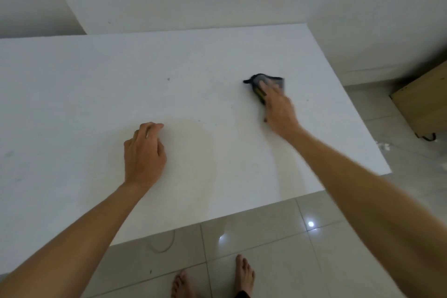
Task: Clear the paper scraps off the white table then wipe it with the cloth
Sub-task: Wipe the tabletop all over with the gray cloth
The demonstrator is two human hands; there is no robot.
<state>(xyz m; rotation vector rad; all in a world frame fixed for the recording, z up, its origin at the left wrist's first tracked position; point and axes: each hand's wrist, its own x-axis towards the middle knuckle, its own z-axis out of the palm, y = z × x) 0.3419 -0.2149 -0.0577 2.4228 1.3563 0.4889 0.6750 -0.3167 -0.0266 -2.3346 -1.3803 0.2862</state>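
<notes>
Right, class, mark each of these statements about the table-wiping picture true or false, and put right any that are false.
1. The right hand presses a dark cloth on the white table. True.
2. The left hand holds the cloth. False: it rests on the table, holding nothing.
3. Paper scraps cover the tabletop. False: only faint stains and small specks show.
4. The person stands barefoot on a tiled floor. True.
5. A wooden piece of furniture stands right of the table. True.
</notes>
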